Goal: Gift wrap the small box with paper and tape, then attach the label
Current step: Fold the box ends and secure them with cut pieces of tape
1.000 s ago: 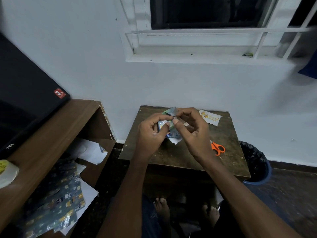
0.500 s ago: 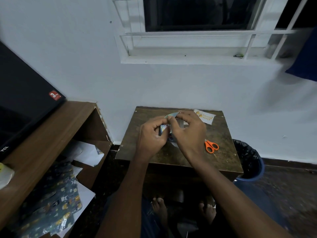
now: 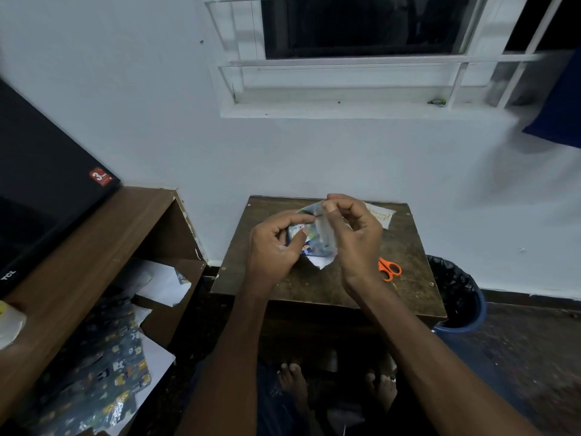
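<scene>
Above the small wooden table [image 3: 408,247] I hold the small box [image 3: 306,239], partly covered in blue patterned wrapping paper. My left hand [image 3: 276,247] grips its left side, thumb and fingers curled round it. My right hand [image 3: 352,234] pinches the paper's upper flap between thumb and forefinger at the box's top. A white corner of paper [image 3: 320,262] hangs below the box. The white label [image 3: 380,214] lies at the table's far right, partly hidden by my right hand. No tape can be made out.
Orange-handled scissors [image 3: 389,269] lie on the table right of my right hand. A blue bin [image 3: 459,297] with a black liner stands at the table's right. Left, a wooden shelf [image 3: 94,247] holds spare wrapping paper [image 3: 100,372] and white sheets; a black screen [image 3: 41,184] sits on top.
My right hand has lifted and moved up to the box's top edge, pulling the paper flap upward. The left hand keeps its grip on the box.
</scene>
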